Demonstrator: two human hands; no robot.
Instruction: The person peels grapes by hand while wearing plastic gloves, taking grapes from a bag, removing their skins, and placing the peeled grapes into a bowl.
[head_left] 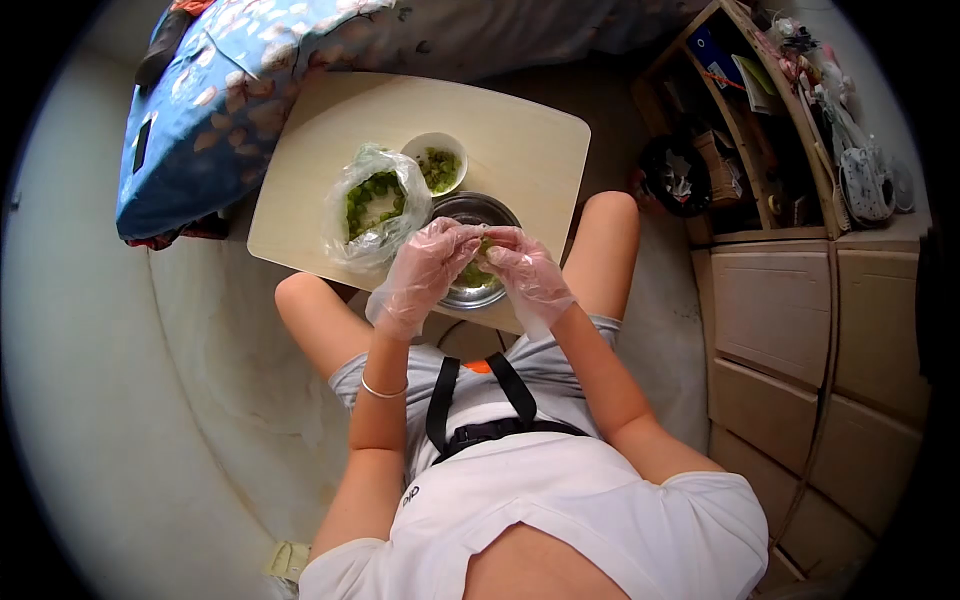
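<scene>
My left hand and my right hand, both in clear disposable gloves, meet over a metal bowl. Their fingertips are pinched together on a small green grape, mostly covered by the fingers. Inside the bowl, below the hands, lie green pieces. Left of it stands an open clear plastic bag with green grapes in it. Behind the metal bowl, a white bowl holds green and brownish scraps.
A low cream table carries the bowls and bag, between my knees. Behind it is a bed with a blue floral cover. On the right stand a wooden shelf, a black-lined bin and cardboard-coloured boxes.
</scene>
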